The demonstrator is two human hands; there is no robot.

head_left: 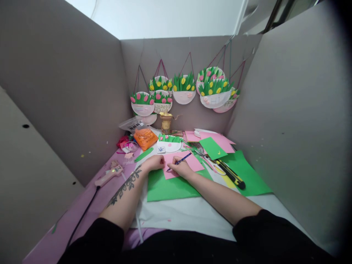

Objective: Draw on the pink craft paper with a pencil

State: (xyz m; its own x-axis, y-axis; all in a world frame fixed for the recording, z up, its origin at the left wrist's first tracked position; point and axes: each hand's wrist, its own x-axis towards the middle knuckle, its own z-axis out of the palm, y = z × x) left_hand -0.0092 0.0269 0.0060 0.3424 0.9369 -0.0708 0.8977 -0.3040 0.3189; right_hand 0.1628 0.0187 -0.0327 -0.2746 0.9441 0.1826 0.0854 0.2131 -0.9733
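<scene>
My right hand (pixel 179 168) grips a dark blue pencil (pixel 184 158) with its tip down on a sheet of pink paper (pixel 194 164). The pencil leans up and to the right. At the sheet's left edge rests my left hand (pixel 155 162), its fingers curled in; what they hold, if anything, is hidden. Beneath the pink paper lies a larger green sheet (pixel 173 192). Just behind my hands is a white half-plate (pixel 172 146) with green paper grass and pink flowers along its top. A small white card (pixel 161 149) with a dark character stands against it.
To the left lie a pink glue gun (pixel 108 176) with a black cord and an orange bag (pixel 145 137). On the right are scissors (pixel 216 167), a utility knife (pixel 232 175) and green paper (pixel 250 176). Several paper-plate flower baskets (pixel 184 96) hang along the grey back panel (pixel 176 47).
</scene>
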